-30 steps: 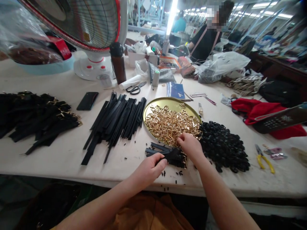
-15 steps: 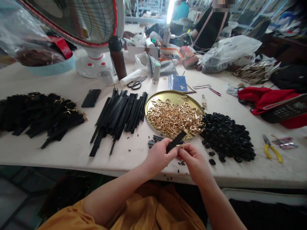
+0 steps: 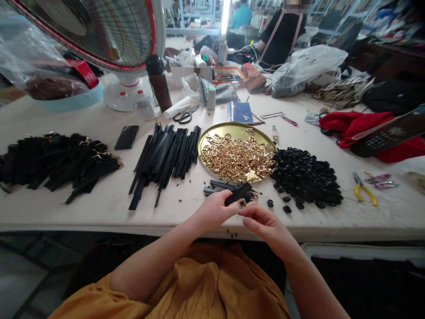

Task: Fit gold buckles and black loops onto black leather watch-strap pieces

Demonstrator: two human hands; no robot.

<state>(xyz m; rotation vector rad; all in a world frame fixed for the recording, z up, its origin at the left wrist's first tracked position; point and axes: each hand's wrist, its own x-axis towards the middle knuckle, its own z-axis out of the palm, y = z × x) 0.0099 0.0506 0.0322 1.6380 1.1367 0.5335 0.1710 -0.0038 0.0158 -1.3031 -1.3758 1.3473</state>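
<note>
My left hand [image 3: 217, 207] is closed around a black strap [image 3: 239, 194], which points up and to the right. At the strap's lower end a small gold buckle [image 3: 242, 203] shows by the left thumb. My right hand [image 3: 264, 221] is just to the right, its thumb and forefinger apart and the fingertips close to the buckle; I cannot tell whether they touch it. Beyond the hands is a round gold tray [image 3: 204, 133] heaped with gold buckles [image 3: 239, 155]. Several short dark strips [image 3: 215, 187] lie between tray and hands.
Black straps [image 3: 169, 155] and a phone [image 3: 126, 137] lie left of the tray, with buckled straps [image 3: 59, 161] farther left. Black loops [image 3: 305, 177] and yellow-handled pliers [image 3: 364, 190] are to the right. Behind stand a fan [image 3: 128, 93], scissors [image 3: 186, 116] and a dark bottle [image 3: 158, 84]. A person [image 3: 282, 33] sits opposite.
My right thumb and forefinger have parted from their pinch at the strap's lower end, and the gold buckle there now shows. My left hand still holds the strap. The whole view has shifted slightly.
</note>
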